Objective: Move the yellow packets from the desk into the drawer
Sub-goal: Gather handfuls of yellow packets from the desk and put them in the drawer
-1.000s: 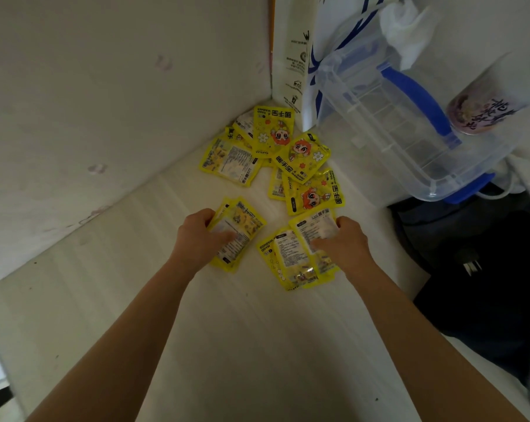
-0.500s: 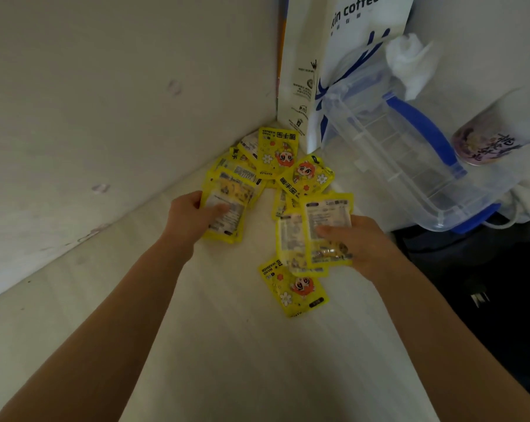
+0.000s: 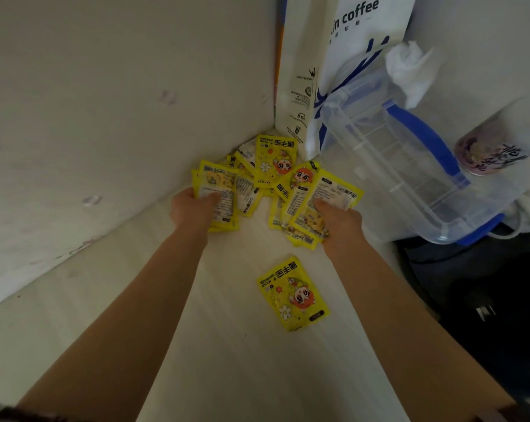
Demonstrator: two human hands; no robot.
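Several yellow hand-warmer packets lie heaped in the far corner of the pale desk (image 3: 227,345), against the wall. My left hand (image 3: 193,210) grips a small stack of packets (image 3: 219,193), thumb on top. My right hand (image 3: 339,220) holds another fan of packets (image 3: 324,196), thumb pressed on the top one. One single packet (image 3: 292,292) lies face up on the desk nearer to me, below my right hand. More loose packets (image 3: 276,159) rest in the corner behind both hands. No drawer is in view.
A white coffee paper bag (image 3: 333,71) stands in the corner. Right of it sits a clear plastic box with a blue handle (image 3: 409,166) and a purple-printed cup (image 3: 482,147). Dark items (image 3: 486,300) lie off the desk's right edge.
Both hands lifted their packets off the desk and carried them toward the corner pile. One packet stayed behind on the desk, now face up below my right hand.
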